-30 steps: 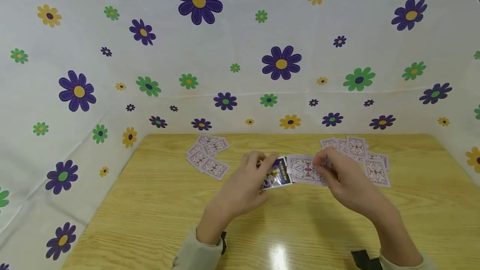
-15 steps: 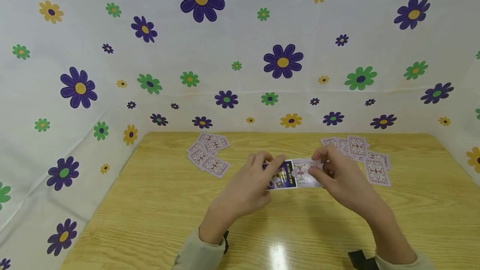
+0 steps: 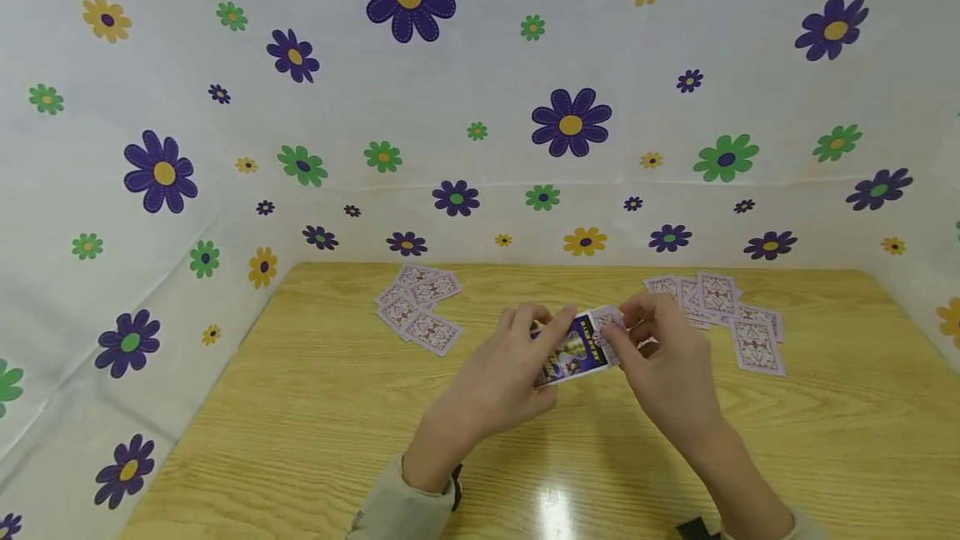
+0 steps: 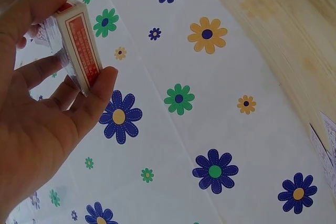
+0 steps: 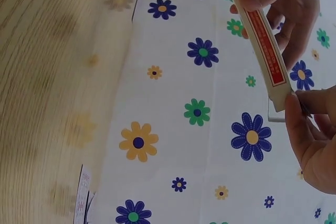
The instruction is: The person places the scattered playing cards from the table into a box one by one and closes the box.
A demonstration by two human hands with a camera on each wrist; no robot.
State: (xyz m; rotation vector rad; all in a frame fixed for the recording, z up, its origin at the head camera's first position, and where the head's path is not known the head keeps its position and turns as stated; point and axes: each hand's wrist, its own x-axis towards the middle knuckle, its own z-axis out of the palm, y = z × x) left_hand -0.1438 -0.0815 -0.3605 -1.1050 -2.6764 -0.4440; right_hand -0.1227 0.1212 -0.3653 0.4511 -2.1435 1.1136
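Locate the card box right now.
Head view, centre: the card box is held above the table in the left hand, right hand at its open end.

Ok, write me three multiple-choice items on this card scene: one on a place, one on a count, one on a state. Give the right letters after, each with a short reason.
1. Where is the card box?
A. Flat on the table
B. Held above the table between both hands
C. Against the flowered backdrop

2. How many loose spreads of face-down cards lie on the table?
A. One
B. Two
C. Four

3. What is the left hand doing?
A. Gripping the card box
B. Lying flat on the table
C. Pointing at the backdrop

Answers:
1 B: the left hand and right hand hold it up at mid-table.
2 B: the left spread and the right spread lie at the far side.
3 A: in the left wrist view its thumb and fingers clamp the box.
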